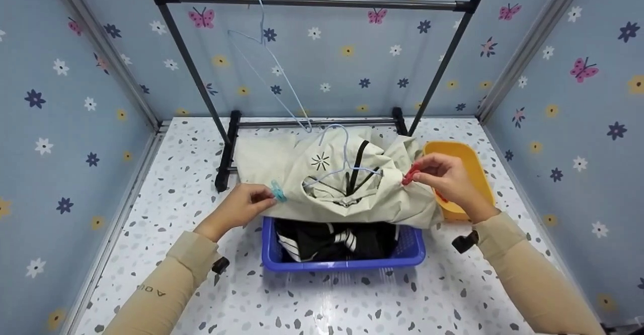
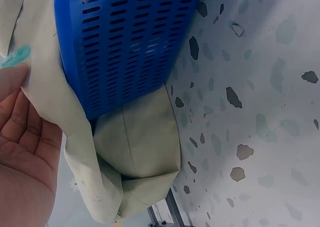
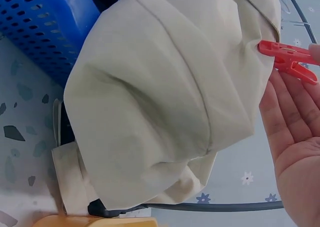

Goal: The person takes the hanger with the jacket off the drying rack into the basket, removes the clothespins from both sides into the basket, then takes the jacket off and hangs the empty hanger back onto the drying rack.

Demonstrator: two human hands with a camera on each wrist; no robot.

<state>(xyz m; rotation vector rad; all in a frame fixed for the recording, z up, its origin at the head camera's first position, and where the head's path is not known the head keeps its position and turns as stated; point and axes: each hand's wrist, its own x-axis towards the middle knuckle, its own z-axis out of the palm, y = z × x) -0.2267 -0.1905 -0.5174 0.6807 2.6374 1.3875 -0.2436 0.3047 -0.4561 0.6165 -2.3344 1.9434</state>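
Note:
A cream jacket point(image 1: 287, 174) lies bunched over the back of the blue basket point(image 1: 347, 264), its neck opening facing up. A light blue hanger point(image 1: 346, 149) sits inside that opening, hook out. My left hand point(image 1: 241, 205) pinches a teal clothespin point(image 1: 277, 190) over the jacket's left part; the left wrist view shows the clothespin point(image 2: 17, 56) above my thumb. With thumb and fingers, my right hand point(image 1: 448, 181) holds a red clothespin point(image 1: 410, 174). In the right wrist view, the red clothespin's tip point(image 3: 267, 48) meets the jacket fabric point(image 3: 150, 97).
Dark clothes with white stripes point(image 1: 337, 239) fill the basket. A yellow bin point(image 1: 470, 169) stands at the right, red items inside. Behind the jacket rises a black clothes rack point(image 1: 317, 0), with another blue hanger point(image 1: 289, 81) on its bar. Patterned walls enclose the speckled surface.

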